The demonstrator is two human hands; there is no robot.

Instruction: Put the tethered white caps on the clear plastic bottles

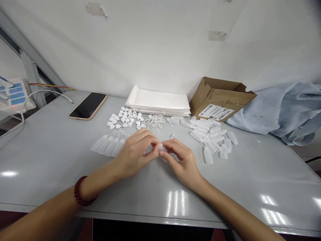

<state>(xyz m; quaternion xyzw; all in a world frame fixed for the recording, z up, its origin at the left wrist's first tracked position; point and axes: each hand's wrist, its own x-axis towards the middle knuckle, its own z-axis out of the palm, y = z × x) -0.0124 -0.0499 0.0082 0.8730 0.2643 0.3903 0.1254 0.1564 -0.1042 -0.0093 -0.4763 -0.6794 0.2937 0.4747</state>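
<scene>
Seen from above, a person's two bare hands meet at the middle of a grey tabletop (150, 201), working on one small translucent plastic bottle (162, 149). The bottle sits between the fingertips, partly hidden by them. The left hand (136, 150), with a dark red beaded bracelet (81, 192) on its wrist, has thumb and forefinger pinched together at the bottle's top end, where a thin white cord (160, 136) rises. The right hand (182, 160) grips the bottle's side between thumb and fingers.

Just beyond the left hand, a neat row of similar bottles with cord loops (107, 146) lies side by side. Behind that row is a scatter of white caps (125, 117), and to the right of the caps a tangle of loose white cord loops (156, 121). Past the right hand, uncapped translucent bottles (208, 134) lie in a loose heap.

Along the white wall (160, 47) are a stack of flat white packets (160, 99) and, to the right, a tilted open cardboard box (220, 100) with a printed label, beside pale blue cloth (276, 110). A dark-screened phone (89, 105) lies at the left.
</scene>
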